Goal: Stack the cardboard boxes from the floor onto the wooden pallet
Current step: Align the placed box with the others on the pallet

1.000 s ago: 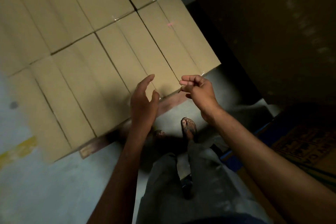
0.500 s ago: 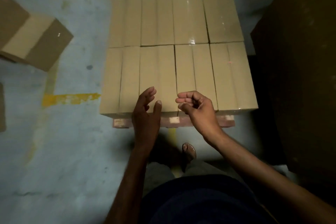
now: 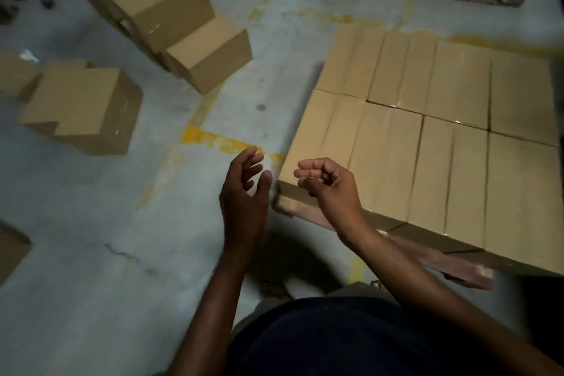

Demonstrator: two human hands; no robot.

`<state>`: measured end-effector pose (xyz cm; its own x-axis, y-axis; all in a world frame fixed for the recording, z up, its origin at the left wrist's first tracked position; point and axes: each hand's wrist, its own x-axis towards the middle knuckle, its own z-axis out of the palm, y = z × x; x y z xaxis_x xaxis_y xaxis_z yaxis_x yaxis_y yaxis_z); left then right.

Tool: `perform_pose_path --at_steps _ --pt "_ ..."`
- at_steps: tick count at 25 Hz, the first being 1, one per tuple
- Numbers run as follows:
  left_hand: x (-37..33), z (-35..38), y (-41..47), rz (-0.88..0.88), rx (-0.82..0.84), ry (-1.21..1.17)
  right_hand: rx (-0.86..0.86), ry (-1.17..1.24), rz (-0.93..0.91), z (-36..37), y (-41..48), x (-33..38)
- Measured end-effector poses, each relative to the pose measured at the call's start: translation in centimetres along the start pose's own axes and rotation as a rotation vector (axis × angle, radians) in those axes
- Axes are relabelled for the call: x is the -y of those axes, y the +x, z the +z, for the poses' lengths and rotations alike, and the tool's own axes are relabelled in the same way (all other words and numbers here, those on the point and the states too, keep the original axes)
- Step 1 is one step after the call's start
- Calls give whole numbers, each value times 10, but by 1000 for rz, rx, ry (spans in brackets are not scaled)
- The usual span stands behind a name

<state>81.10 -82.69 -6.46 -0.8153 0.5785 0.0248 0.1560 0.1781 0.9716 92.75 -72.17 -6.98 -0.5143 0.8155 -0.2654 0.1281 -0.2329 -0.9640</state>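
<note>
Loose cardboard boxes lie on the grey floor at the left and upper left of the frame, one of them leaning beside a taller pile. At centre, the left hand hangs over the floor with fingers relaxed and spread, holding nothing. Just right of it, the right hand is loosely curled and empty above the near corner of the wooden pallet, which carries a tight layer of stacked boxes across the right side.
</note>
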Motion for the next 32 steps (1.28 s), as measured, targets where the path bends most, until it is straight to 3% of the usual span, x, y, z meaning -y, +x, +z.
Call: perform_pose_path --at_steps 10,20,26,32 --pt "33 -177 94 -96 -275 -112 281 -36 1 217 47 35" --pt "54 -318 278 -240 -511 -238 519 -47 46 432 197 84" --pt "72 -398 361 -277 -600 -254 529 -82 74 550 246 105" --pt "120 -517 452 -320 -561 -226 446 -74 113 686 287 86"
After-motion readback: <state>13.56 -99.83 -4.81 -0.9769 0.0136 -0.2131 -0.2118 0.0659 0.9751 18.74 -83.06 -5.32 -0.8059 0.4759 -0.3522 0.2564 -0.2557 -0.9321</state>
